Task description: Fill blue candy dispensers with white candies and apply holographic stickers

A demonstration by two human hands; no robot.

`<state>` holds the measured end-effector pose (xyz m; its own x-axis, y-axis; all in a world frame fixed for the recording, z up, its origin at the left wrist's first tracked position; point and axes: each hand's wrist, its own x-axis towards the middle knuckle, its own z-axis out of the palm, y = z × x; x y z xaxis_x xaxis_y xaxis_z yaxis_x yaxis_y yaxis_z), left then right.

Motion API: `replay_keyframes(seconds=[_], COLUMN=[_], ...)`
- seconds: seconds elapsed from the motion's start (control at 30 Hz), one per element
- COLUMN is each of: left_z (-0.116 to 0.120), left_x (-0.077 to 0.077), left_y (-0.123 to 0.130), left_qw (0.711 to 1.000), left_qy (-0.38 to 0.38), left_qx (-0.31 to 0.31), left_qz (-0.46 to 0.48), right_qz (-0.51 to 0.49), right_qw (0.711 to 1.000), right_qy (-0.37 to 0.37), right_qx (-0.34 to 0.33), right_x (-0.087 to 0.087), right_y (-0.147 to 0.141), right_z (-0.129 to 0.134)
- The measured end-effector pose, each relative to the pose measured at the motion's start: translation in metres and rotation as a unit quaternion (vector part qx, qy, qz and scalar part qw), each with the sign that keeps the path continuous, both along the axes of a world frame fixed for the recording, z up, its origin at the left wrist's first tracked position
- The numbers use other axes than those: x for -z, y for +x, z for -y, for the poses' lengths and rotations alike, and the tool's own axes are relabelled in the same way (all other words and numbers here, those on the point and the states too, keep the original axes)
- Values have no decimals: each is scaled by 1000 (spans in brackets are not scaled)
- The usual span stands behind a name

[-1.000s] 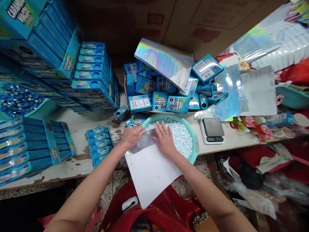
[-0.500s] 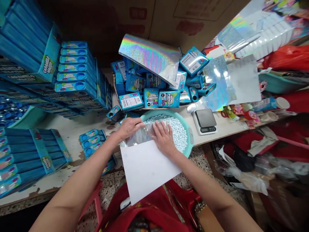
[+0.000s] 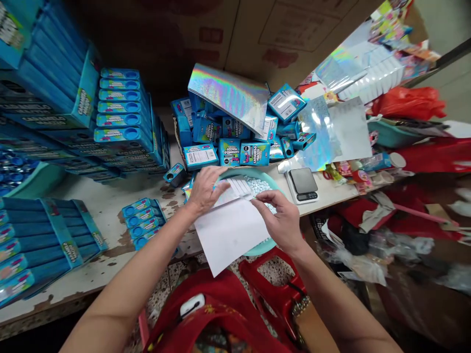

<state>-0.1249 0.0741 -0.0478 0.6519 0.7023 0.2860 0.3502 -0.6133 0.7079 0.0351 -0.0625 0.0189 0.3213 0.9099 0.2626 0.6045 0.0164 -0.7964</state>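
A white sheet (image 3: 230, 233) lies over the near part of a turquoise basin (image 3: 271, 177) that holds pale blue candies (image 3: 257, 185). The sheet's far edge is folded over into a lighter strip (image 3: 233, 190). My left hand (image 3: 208, 190) is at the left end of the strip, its thumb and fingers apart, with the palm side hidden. My right hand (image 3: 281, 215) pinches the right corner of the sheet between thumb and fingers, above the candies.
Blue candy boxes (image 3: 230, 152) fill a carton behind the basin, with holographic sheets (image 3: 230, 98) on top. A scale (image 3: 303, 184) stands to the right. Stacked blue boxes (image 3: 125, 132) and a small group (image 3: 143, 220) are at the left; a red stool (image 3: 274, 274) is below.
The far edge of the sheet has been folded further over and the sheet lies higher. My right hand has moved right and turned to pinch the corner. The view has shifted slightly.
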Motion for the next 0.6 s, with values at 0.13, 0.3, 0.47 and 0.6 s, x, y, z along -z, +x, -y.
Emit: replay_keyframes(seconds=[0.13,0.3,0.47,0.6], left_z=[53,119,162,156], left_x=[-46,-25,14,41], left_y=[-35,-126,-228,-259], left_qw=[965,909,822,846], left_qy=[-233,-409,-529,-476], left_qx=[79,-74,-208,-233], left_qz=[90,30,36,54], right_qz=[-137,-214,-201,-107], right_qw=[989,972,964,987], right_qy=[-42,-90,-156,-114], right_qx=[-23,-29,-80,-29], right_x=[-9,42,108,140], right_y=[-43,-133,-231,-267], right_z=[8,21,35,28])
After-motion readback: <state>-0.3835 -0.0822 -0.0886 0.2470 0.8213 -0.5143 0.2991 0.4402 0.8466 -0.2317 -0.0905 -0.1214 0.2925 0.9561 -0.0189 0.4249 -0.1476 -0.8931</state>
